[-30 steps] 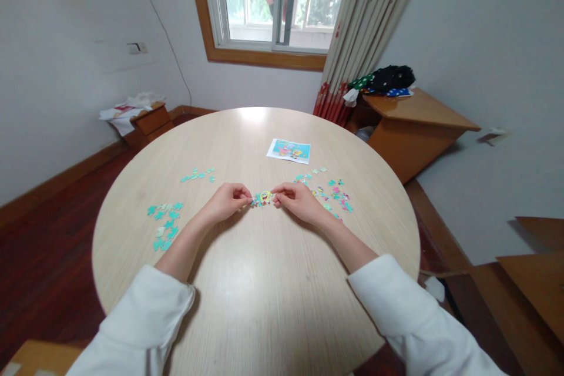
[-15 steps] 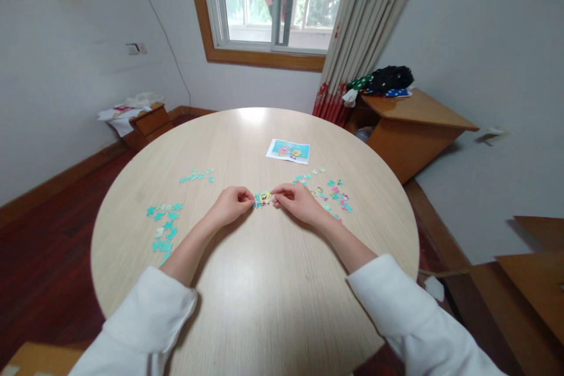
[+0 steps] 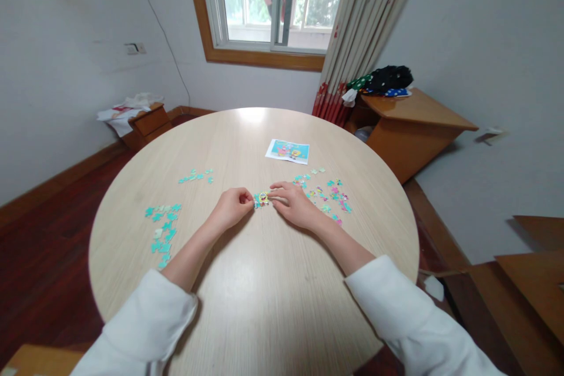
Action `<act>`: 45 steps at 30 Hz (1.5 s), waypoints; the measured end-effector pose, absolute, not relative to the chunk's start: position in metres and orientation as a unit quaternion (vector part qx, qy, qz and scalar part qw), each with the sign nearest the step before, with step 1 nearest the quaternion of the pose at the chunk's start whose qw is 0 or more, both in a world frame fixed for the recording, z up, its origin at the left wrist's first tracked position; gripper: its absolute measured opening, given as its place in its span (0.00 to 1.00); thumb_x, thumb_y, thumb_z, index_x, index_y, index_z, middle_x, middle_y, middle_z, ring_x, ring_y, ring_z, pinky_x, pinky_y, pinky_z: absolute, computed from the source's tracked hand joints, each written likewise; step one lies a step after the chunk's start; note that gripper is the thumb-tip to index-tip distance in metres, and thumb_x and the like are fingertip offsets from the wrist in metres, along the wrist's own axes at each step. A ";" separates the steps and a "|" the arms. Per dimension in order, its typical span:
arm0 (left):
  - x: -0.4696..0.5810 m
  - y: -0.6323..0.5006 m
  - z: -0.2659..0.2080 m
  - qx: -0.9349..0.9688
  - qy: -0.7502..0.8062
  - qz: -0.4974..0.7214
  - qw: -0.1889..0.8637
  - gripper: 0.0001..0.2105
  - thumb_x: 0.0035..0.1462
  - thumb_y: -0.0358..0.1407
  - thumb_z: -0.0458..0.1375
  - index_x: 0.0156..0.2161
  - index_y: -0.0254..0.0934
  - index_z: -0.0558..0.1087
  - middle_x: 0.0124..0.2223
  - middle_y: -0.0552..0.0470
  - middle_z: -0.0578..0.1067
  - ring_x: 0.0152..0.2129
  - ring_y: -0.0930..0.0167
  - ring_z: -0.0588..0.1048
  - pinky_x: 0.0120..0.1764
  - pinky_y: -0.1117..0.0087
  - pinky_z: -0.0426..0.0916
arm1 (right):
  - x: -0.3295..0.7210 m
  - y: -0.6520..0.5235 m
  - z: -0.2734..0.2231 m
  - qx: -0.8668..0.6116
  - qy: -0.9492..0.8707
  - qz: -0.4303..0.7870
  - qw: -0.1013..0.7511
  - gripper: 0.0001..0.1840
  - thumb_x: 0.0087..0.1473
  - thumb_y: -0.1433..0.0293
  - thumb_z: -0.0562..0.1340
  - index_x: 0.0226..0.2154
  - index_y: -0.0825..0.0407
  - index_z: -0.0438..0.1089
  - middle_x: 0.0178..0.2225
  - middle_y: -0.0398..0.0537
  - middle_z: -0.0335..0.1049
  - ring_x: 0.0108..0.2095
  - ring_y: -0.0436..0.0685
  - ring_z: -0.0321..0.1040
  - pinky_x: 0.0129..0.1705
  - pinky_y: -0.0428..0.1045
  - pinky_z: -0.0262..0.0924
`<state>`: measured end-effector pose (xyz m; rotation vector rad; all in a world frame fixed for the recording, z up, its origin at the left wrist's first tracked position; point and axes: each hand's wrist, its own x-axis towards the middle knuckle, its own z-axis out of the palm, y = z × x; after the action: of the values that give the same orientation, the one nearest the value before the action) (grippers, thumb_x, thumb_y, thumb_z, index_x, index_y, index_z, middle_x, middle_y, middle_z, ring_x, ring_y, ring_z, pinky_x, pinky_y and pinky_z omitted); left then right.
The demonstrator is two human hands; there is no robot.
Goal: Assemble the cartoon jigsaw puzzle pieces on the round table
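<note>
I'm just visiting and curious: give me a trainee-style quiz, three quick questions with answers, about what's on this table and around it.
1. True or false: the printed picture sheet lies nearer the window than both hands do.
2. What lies between the left hand and the right hand? (a) scissors (b) puzzle pieces (c) a pencil
3. In the image, the curtain hangs to the window's ____.

Key: 1. True; 2. b; 3. right.

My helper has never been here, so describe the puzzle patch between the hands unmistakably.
Find the round, pale table in front of the window. Near its middle, between the left hand and the right hand, lies a small puzzle patch. Unlike the scattered pieces on either side, it is one compact block showing a yellow face.
</note>
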<state>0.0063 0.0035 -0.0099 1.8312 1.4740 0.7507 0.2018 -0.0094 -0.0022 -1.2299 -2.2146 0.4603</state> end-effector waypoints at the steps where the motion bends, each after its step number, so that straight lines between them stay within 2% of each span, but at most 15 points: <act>1: 0.007 0.003 -0.009 0.701 0.564 0.286 0.328 0.06 0.44 0.33 0.54 0.25 0.32 0.72 0.23 0.52 0.72 0.21 0.74 0.68 0.25 0.73 0.58 | 0.202 -0.010 -0.002 -0.458 -0.833 0.167 0.262 0.14 0.52 0.77 0.58 0.40 0.52 0.74 0.49 0.54 0.68 0.50 0.58 0.64 0.54 0.58 0.51; 5: 0.009 0.000 -0.005 0.703 0.572 0.286 0.312 0.05 0.45 0.32 0.55 0.25 0.32 0.72 0.23 0.53 0.72 0.21 0.74 0.68 0.26 0.74 0.59 | 0.201 -0.013 0.002 -0.442 -0.858 0.170 0.201 0.16 0.55 0.76 0.57 0.45 0.50 0.72 0.51 0.54 0.67 0.51 0.58 0.63 0.54 0.59 0.50; 9: 0.010 0.000 -0.006 0.710 0.571 0.283 0.299 0.05 0.45 0.32 0.55 0.26 0.32 0.72 0.24 0.52 0.72 0.21 0.74 0.68 0.26 0.74 0.59 | 0.201 -0.014 0.004 -0.438 -0.864 0.173 0.179 0.17 0.56 0.74 0.56 0.47 0.50 0.71 0.52 0.55 0.66 0.52 0.58 0.62 0.54 0.59 0.50; 28: 0.010 -0.002 -0.002 0.738 0.567 0.256 0.261 0.05 0.48 0.32 0.54 0.26 0.34 0.72 0.23 0.53 0.72 0.21 0.73 0.67 0.27 0.73 0.58 | 0.199 -0.018 0.010 -0.454 -0.857 0.183 0.163 0.17 0.55 0.73 0.57 0.48 0.51 0.70 0.52 0.55 0.65 0.53 0.58 0.60 0.56 0.59 0.48; 37: 0.008 0.001 -0.004 0.741 0.566 0.263 0.246 0.06 0.49 0.33 0.54 0.27 0.34 0.72 0.25 0.51 0.73 0.23 0.72 0.68 0.28 0.72 0.58 | 0.198 -0.020 0.012 -0.446 -0.855 0.190 0.182 0.16 0.54 0.74 0.59 0.46 0.50 0.71 0.47 0.53 0.67 0.49 0.58 0.62 0.54 0.59 0.49; 45: 0.006 0.003 -0.011 0.740 0.563 0.266 0.253 0.07 0.49 0.35 0.54 0.26 0.34 0.72 0.24 0.52 0.72 0.22 0.72 0.67 0.27 0.72 0.57 | 0.198 -0.021 0.013 -0.450 -0.853 0.196 0.175 0.17 0.55 0.74 0.58 0.47 0.51 0.70 0.47 0.54 0.66 0.48 0.57 0.62 0.53 0.58 0.50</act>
<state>0.0061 0.0035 -0.0110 2.0128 1.5297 0.7239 0.1979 -0.0208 0.0131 -1.2754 -2.4176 0.5546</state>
